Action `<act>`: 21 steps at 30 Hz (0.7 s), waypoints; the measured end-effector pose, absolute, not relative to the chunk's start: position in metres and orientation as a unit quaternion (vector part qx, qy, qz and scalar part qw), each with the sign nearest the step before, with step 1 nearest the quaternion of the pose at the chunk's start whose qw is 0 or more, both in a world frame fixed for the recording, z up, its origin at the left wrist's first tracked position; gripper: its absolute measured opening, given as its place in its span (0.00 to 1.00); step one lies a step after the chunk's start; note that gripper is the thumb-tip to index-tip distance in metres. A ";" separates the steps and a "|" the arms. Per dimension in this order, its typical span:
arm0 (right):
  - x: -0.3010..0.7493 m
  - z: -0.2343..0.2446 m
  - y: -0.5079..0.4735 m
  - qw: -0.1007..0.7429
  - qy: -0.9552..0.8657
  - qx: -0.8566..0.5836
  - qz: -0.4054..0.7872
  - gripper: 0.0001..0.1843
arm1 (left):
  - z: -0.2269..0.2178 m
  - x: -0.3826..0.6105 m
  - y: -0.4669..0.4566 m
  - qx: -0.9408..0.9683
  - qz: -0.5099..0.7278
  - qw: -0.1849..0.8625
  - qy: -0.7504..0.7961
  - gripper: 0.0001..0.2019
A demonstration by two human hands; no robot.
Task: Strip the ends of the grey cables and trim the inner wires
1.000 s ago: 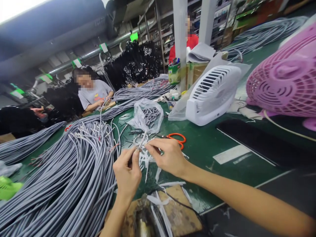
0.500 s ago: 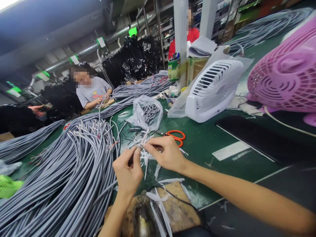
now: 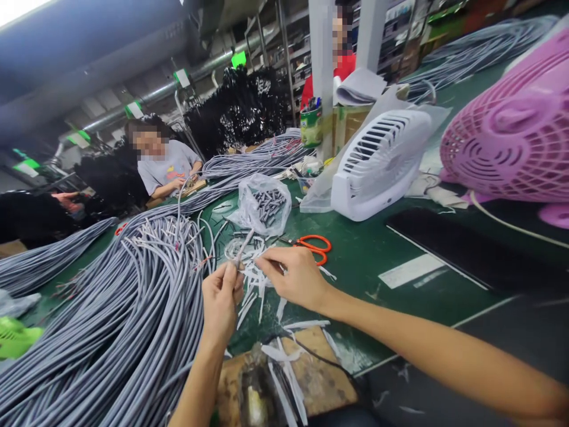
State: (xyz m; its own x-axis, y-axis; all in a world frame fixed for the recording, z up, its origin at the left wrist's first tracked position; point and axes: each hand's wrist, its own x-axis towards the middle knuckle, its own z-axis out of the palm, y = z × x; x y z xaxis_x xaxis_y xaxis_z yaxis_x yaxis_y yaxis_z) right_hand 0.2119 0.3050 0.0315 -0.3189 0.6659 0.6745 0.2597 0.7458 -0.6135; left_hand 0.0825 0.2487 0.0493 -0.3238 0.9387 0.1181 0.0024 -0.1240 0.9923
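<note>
My left hand (image 3: 222, 299) is closed, with thumb and fingers pinching a grey cable near its end. The pale stripped cable end (image 3: 245, 245) sticks up out of that pinch, tilted to the right. Just to the right, my right hand (image 3: 296, 276) has its thumb and forefinger pressed together, a short way off the cable; whatever lies between those fingertips is too small to make out. White scrap strips (image 3: 255, 279) are scattered on the table under both hands. Beyond them lies an open clear plastic bag (image 3: 267, 204) of short dark grey tube pieces.
Left of my hands spreads a large bundle of grey cables (image 3: 133, 314). Orange-handled scissors (image 3: 316, 243) lie to the right, before a white fan (image 3: 382, 163) and a pink fan (image 3: 511, 136). A wooden board (image 3: 324, 367) sits near me. Co-workers (image 3: 166, 166) are farther back.
My left hand has drawn slightly left and turned, so the cable end now points up into view. The two hands have moved apart, while my right hand stays nearly in place.
</note>
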 end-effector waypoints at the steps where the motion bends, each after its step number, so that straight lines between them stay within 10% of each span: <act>1: 0.212 0.032 0.305 0.501 -0.787 -0.291 0.214 0.15 | 0.050 0.083 0.247 0.437 0.607 0.396 0.533 0.23; 14: 0.205 0.030 0.301 0.496 -0.731 -0.242 0.402 0.18 | 0.042 0.086 0.245 0.515 0.575 0.280 0.571 0.16; 21: 0.208 0.029 0.293 0.592 -0.778 -0.142 0.155 0.15 | 0.037 0.086 0.252 0.520 0.571 0.223 0.594 0.09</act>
State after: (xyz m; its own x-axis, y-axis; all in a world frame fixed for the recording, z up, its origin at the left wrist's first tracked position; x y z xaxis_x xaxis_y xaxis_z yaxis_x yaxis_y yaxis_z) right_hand 0.2079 0.2928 0.0293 -0.2582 0.4049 0.8771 0.0379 0.9115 -0.4096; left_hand 0.0864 0.2517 0.0368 -0.3585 0.8736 0.3290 0.3631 -0.1941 0.9113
